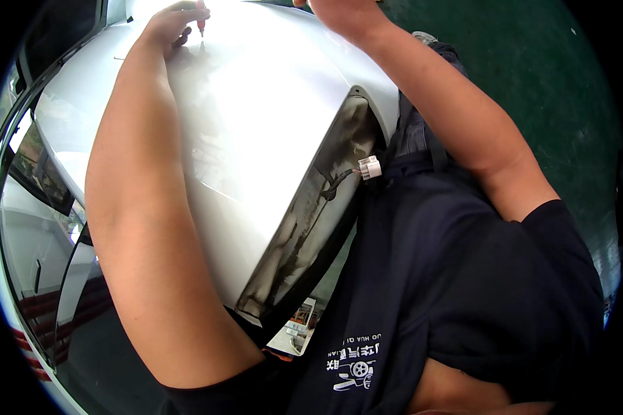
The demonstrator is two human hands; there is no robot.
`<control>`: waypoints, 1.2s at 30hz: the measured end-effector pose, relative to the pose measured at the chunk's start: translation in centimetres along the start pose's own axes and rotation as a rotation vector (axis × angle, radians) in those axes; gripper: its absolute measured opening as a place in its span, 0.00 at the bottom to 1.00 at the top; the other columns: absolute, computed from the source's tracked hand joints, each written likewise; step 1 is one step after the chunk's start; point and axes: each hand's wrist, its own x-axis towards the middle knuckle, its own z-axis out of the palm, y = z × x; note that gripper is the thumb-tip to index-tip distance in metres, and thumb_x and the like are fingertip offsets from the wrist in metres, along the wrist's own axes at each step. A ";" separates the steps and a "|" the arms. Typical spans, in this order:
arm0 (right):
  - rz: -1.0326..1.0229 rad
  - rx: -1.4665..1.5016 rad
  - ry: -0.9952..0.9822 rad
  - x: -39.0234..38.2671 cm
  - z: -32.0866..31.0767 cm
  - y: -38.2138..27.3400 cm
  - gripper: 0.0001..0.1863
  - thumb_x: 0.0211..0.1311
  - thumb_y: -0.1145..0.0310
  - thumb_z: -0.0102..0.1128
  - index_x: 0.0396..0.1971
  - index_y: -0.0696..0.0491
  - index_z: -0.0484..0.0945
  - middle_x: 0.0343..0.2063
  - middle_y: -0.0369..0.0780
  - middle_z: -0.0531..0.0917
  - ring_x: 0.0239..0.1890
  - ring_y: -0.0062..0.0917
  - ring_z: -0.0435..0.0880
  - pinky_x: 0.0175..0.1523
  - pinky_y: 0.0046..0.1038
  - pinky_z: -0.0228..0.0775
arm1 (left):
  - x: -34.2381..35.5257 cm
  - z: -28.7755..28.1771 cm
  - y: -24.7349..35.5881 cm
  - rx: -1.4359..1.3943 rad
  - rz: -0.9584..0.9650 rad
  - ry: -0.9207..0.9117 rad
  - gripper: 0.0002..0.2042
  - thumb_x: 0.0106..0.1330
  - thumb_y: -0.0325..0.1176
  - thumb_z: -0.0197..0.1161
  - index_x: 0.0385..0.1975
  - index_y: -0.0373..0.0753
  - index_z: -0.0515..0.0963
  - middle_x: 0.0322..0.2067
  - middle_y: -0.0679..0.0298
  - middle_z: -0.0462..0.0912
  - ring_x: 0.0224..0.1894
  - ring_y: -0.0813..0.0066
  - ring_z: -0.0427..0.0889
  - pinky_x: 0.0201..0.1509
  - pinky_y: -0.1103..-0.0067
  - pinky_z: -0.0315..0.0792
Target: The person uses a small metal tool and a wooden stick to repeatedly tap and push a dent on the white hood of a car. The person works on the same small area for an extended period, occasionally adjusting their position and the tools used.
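Note:
My left arm reaches across a glossy white car body panel [256,117] to its far side. There my left hand [167,26] is closed, its fingertips pinching a slim red pointed tool [201,22]. The tool stands roughly upright with its tip down, at or just above the panel; its exact kind is too small to tell. My right hand [342,15] is at the top edge, beyond the panel's right side. Its fingers are mostly cut off by the frame, so what they hold, if anything, is hidden.
Near my body, a dirty lamp recess [311,207] opens in the panel. A white wire connector [369,167] hangs from it on a dark cable. Dark car windows [38,187] run down the left. Green floor [547,76] shows at the right.

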 end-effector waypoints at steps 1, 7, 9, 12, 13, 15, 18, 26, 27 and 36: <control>-0.028 -0.044 0.045 -0.3 0.1 -0.4 0.17 0.75 0.67 0.51 0.57 0.58 0.74 0.34 0.37 0.81 0.27 0.18 0.76 0.34 0.23 0.71 | -0.7 0.3 0.7 0.048 -0.026 0.023 0.20 0.63 0.48 0.73 0.53 0.51 0.85 0.43 0.68 0.81 0.41 0.78 0.68 0.45 0.83 0.66; 0.124 -0.211 -0.167 -1.1 -0.6 1.2 0.21 0.74 0.63 0.54 0.60 0.59 0.73 0.32 0.37 0.81 0.28 0.19 0.77 0.36 0.24 0.72 | -1.0 0.6 0.5 0.069 0.021 -0.022 0.19 0.63 0.48 0.73 0.53 0.52 0.85 0.40 0.71 0.81 0.39 0.79 0.67 0.43 0.83 0.66; 0.019 -0.090 0.000 0.0 -0.8 1.0 0.20 0.73 0.64 0.54 0.59 0.60 0.73 0.32 0.37 0.81 0.28 0.19 0.77 0.37 0.26 0.72 | -0.5 0.5 0.5 0.067 0.003 -0.022 0.19 0.63 0.48 0.73 0.53 0.52 0.85 0.41 0.71 0.82 0.39 0.78 0.68 0.44 0.82 0.66; -0.025 -0.117 -0.055 -0.4 -0.3 1.1 0.19 0.73 0.66 0.54 0.59 0.59 0.73 0.34 0.37 0.81 0.29 0.19 0.77 0.37 0.26 0.72 | -1.1 1.2 0.5 0.107 0.011 0.008 0.19 0.64 0.48 0.73 0.53 0.52 0.85 0.41 0.71 0.81 0.39 0.79 0.67 0.43 0.82 0.66; -0.030 -0.168 -0.120 -0.6 -0.2 1.2 0.19 0.73 0.66 0.54 0.58 0.59 0.73 0.34 0.37 0.81 0.30 0.19 0.77 0.38 0.26 0.72 | -1.3 1.4 0.7 0.127 0.023 0.024 0.19 0.64 0.48 0.73 0.53 0.52 0.85 0.40 0.71 0.81 0.38 0.79 0.67 0.43 0.82 0.66; 0.064 -0.244 -0.234 -0.8 -0.4 1.6 0.18 0.74 0.66 0.54 0.57 0.59 0.74 0.35 0.37 0.81 0.30 0.19 0.76 0.38 0.26 0.72 | -0.9 1.4 0.4 0.086 0.013 0.017 0.20 0.63 0.48 0.73 0.54 0.53 0.85 0.40 0.70 0.81 0.38 0.79 0.67 0.43 0.82 0.66; 0.057 -0.016 -0.055 0.3 -0.7 1.1 0.18 0.73 0.65 0.54 0.56 0.60 0.74 0.35 0.37 0.81 0.32 0.22 0.78 0.39 0.29 0.73 | -0.3 0.7 0.5 0.060 -0.013 -0.008 0.20 0.63 0.48 0.73 0.54 0.53 0.85 0.41 0.70 0.81 0.38 0.79 0.67 0.43 0.82 0.66; 0.108 -0.107 -0.078 0.1 -0.6 2.2 0.16 0.73 0.66 0.53 0.56 0.57 0.75 0.35 0.39 0.82 0.27 0.19 0.77 0.35 0.24 0.73 | 0.5 1.2 -0.3 0.041 0.021 0.010 0.21 0.63 0.48 0.73 0.55 0.53 0.84 0.37 0.71 0.80 0.36 0.81 0.65 0.40 0.83 0.65; 0.100 -0.021 0.015 0.7 -0.5 1.1 0.15 0.74 0.67 0.53 0.54 0.58 0.75 0.35 0.38 0.82 0.26 0.18 0.76 0.34 0.24 0.73 | 0.4 1.1 0.0 0.041 0.005 -0.006 0.21 0.64 0.48 0.73 0.56 0.52 0.84 0.38 0.70 0.80 0.36 0.81 0.65 0.40 0.83 0.65; 0.106 -0.156 -0.099 0.5 -1.3 1.3 0.19 0.74 0.68 0.51 0.60 0.60 0.73 0.34 0.36 0.81 0.31 0.18 0.77 0.37 0.23 0.72 | 0.0 1.2 0.3 0.030 -0.007 -0.005 0.17 0.64 0.47 0.72 0.51 0.51 0.86 0.46 0.73 0.84 0.41 0.77 0.71 0.46 0.80 0.68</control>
